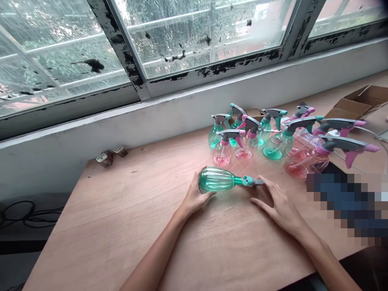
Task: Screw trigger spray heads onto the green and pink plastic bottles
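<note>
A clear green spray bottle (217, 179) lies on its side, neck to the right, with a teal collar and a grey end on its sprayer head (251, 181). My left hand (195, 195) is wrapped round the bottle's base, thumb along the near side. Close to the sprayer's grey end is my right hand (280, 206), its thumb and fingers spread apart. The fingertips meet or nearly meet that end; whether they touch is unclear. Just beyond the bottle stand a pink spray bottle (222, 155) and a second pink one (246, 147).
Several more green and pink spray bottles (279, 145) crowd the table's back right, by an open cardboard box (353, 101). Two small brown blocks (104, 159) sit at the far left corner. Windows line the wall behind the wooden table (121, 226). A pixelated patch covers the right side.
</note>
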Motion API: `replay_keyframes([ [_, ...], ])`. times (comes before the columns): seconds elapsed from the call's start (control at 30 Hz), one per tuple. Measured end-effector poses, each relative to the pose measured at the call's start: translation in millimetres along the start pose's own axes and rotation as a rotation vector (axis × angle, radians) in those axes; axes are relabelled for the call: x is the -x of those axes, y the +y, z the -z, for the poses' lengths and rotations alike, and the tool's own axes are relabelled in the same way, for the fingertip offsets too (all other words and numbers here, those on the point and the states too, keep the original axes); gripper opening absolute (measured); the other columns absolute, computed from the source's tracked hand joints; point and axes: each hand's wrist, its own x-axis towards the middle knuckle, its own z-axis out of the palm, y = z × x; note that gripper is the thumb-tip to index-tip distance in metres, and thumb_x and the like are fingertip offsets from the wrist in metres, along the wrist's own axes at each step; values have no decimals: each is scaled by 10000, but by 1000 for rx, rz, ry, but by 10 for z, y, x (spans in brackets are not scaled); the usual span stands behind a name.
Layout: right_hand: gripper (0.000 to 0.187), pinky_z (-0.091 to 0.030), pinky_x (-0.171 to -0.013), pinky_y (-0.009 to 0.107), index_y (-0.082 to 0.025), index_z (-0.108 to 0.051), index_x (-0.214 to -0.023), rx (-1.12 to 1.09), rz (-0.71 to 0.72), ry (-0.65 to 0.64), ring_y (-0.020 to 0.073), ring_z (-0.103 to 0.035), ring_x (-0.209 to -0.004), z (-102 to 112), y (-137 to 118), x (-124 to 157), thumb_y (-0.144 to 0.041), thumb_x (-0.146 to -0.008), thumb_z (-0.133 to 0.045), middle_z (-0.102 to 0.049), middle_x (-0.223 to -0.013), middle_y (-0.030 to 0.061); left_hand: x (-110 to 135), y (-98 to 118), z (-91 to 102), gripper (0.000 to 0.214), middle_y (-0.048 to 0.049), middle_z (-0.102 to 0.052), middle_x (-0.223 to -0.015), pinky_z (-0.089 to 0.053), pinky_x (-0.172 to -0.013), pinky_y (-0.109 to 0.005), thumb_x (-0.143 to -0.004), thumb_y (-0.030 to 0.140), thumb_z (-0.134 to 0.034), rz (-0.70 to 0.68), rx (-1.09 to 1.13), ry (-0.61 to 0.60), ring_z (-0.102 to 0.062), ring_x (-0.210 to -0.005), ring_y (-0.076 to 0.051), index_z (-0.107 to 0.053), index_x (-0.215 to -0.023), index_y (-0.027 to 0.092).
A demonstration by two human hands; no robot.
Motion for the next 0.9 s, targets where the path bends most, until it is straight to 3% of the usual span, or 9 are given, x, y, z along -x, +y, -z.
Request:
replay_keyframes([
  [0.13,641,-450,-1019,517,-281,-403,-1454,-153,28,-41,350,-588,-1202,-12,-100,-159,-484,-899,-651,-633,-1320,124,8,15,-7,843,-85,-395,-1518,-288,-1174,-469,-745,118,-798,-42,17,-55,-388,-1386,-336,-385,-1454,310],
  [0.3,302,-483,-957,461,-285,-658,-1177,-237,152,-99,325,-635,-1112,-29,-201,-307,-445,-923,-624,-689,-1240,94,14,6,-25,860,-91,-390,-1522,-262,-1186,-496,-757,118,-788,-56,24,-41,-373,-1397,-337,-354,-1474,313],
  [0.43,298,-400,-1052,518,-272,-663,-1185,-278,202,-79,347,-540,-1269,-35,-226,-365,-433,-943,-595,-578,-1427,112,15,14,-50,825,-123,-424,-1488,-339,-1123,-568,-788,192,-797,-62,25,0,-452,-1325,-355,-353,-1479,267],
  [0.53,315,-376,-1079,527,-279,-668,-1203,-347,216,-88,340,-573,-1228,-29,-227,-426,-427,-928,-626,-651,-1344,102,12,32,-82,684,-125,-442,-1474,-383,-1077,-603,-873,263,-733,-71,31,51,-486,-1290,-357,-388,-1463,240],
  [0.63,335,-441,-1022,508,-265,-692,-1178,-448,168,-103,331,-648,-1079,-54,-229,-506,-445,-898,-663,-743,-1143,91,6,38,-102,583,-114,-460,-1461,-384,-1075,-609,-925,287,-679,-65,45,120,-490,-1289,-348,-420,-1445,237],
  [0.7,384,-494,-973,476,-247,-677,-1214,-536,97,-113,320,-658,-1057,-86,-244,-558,-464,-897,-658,-737,-1143,87,4,32,-98,553,-112,-461,-1463,-368,-1088,-613,-933,289,-670,-51,65,162,-476,-1305,-349,-440,-1432,233],
  [0.8,435,-582,-803,388,-220,-643,-1251,-690,-21,-165,264,-693,-908,-129,-281,-633,-485,-908,-634,-747,-1044,70,14,12,-67,550,-114,-457,-1473,-364,-1096,-614,-933,279,-672,-16,126,190,-466,-1321,-350,-446,-1431,233],
  [0.9,361,-564,-630,288,-198,-681,-1124,-826,-125,-218,179,-642,-677,-159,-310,-717,-483,-906,-639,-733,-845,39,41,-7,-21,551,-117,-479,-1456,-428,-1058,-592,-929,266,-681,27,209,169,-516,-1282,-339,-449,-1427,229],
])
